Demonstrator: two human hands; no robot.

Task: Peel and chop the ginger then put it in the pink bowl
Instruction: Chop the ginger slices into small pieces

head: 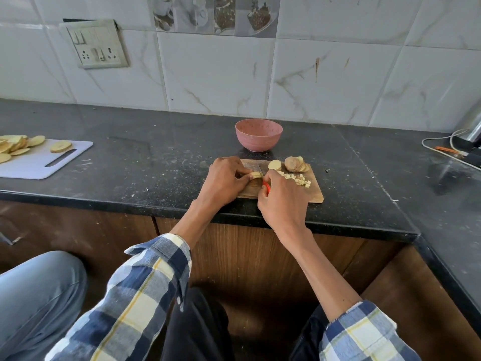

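A small wooden cutting board (pixel 313 195) lies at the counter's front edge. My left hand (pixel 225 181) pinches a stack of ginger slices (pixel 255 175) against the board. My right hand (pixel 282 201) grips a knife by its red handle (pixel 266 187), and the blade (pixel 252 165) reaches back over the board beside the slices. More ginger slices (pixel 294 164) and one round slice (pixel 274 165) sit at the board's far right. Small chopped ginger cubes (pixel 299 179) lie to the right of my right hand. The pink bowl (pixel 258 134) stands just behind the board.
A white cutting board (pixel 39 162) with several potato-like slices (pixel 15 147) lies at the left of the black counter. Cables and a metal appliance (pixel 468 144) sit at the far right. A tiled wall with a switch plate (pixel 97 45) rises behind. A person's knee is at lower left.
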